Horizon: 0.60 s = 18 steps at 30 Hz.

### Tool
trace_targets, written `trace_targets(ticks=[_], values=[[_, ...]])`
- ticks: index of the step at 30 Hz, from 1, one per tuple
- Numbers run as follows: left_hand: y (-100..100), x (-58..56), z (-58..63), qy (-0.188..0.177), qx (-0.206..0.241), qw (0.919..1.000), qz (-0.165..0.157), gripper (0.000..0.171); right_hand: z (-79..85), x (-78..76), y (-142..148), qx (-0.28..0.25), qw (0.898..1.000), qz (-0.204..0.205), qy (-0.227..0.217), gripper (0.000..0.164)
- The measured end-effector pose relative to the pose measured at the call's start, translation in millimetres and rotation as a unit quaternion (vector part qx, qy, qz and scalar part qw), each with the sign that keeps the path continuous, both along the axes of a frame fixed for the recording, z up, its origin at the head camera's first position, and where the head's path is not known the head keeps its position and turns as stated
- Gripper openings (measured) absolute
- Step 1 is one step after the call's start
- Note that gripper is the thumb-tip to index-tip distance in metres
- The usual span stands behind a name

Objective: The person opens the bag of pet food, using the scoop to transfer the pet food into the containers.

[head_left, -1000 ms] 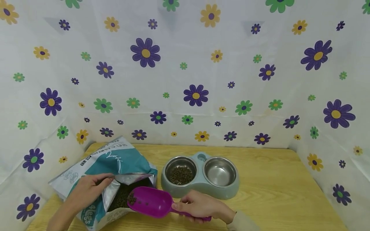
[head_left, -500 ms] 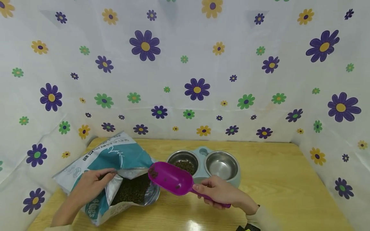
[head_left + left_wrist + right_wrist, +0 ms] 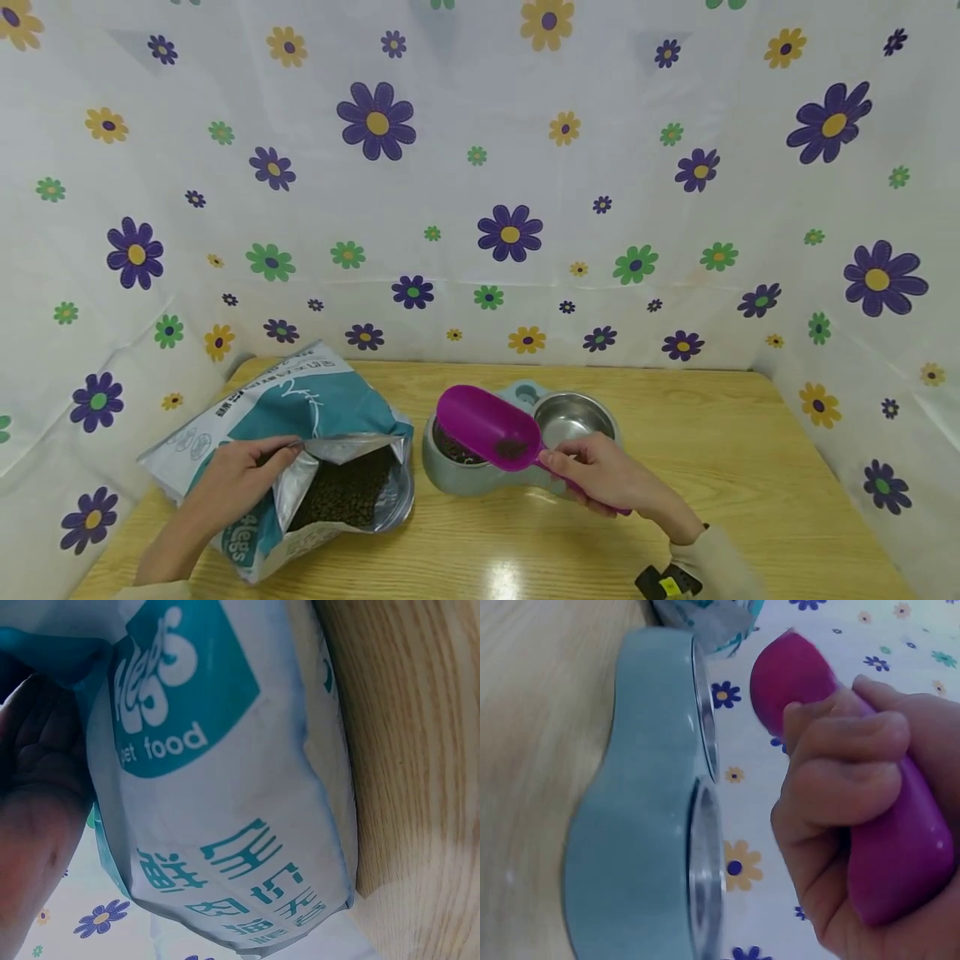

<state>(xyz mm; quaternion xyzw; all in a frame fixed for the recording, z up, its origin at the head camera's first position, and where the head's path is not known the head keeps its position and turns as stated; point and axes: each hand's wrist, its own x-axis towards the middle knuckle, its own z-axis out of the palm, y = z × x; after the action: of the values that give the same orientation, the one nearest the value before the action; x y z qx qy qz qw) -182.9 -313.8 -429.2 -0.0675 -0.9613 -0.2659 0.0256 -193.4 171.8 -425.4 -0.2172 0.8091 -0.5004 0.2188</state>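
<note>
Head view: I note flat, muted light and 1 patch of glare on the table (image 3: 675,450), low at centre. Left wrist view: dim, bluish; my left hand (image 3: 46,754) lies shadowed, fingertips apparently lost in darkness. Right wrist view: softly focused, faint highlights on my scoop (image 3: 900,859).

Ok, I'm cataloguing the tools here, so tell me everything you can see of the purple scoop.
The purple scoop looks like smooth plastic, with a deep, round-tipped body and a narrower handle of the same colour. The right hand grips the handle, holding it above the left side of the pale blue-green feeder. Its open side shows in the head view, tip pointing away to the left; the exact tilt is hard to judge. A little brown kibble lies inside, near the handle.
</note>
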Motion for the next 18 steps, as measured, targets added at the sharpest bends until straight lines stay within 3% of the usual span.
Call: trace_targets(ticks=[3,7,13,18], values=[[1,0.0,-0.8,-0.002,0.003,1.0,0.0,0.036,4.7,-3.0,1,0.062,0.994,-0.013,0.088,0.05],[-1,0.1,-1.1,0.003,0.003,1.0,-0.001,0.036,12.0,-5.4,-3,0.147,0.97,-0.038,0.191,0.042],[-2,-0.7,-3.0,0.007,0.003,1.0,-0.005,0.036,24.4,-7.7,-16,0.245,0.929,-0.076,0.268,0.04],[-1,-1.3,-3.8,0.007,0.004,0.9999,-0.007,0.036,33.6,-12.8,-26,0.297,0.899,-0.076,0.313,0.043]])
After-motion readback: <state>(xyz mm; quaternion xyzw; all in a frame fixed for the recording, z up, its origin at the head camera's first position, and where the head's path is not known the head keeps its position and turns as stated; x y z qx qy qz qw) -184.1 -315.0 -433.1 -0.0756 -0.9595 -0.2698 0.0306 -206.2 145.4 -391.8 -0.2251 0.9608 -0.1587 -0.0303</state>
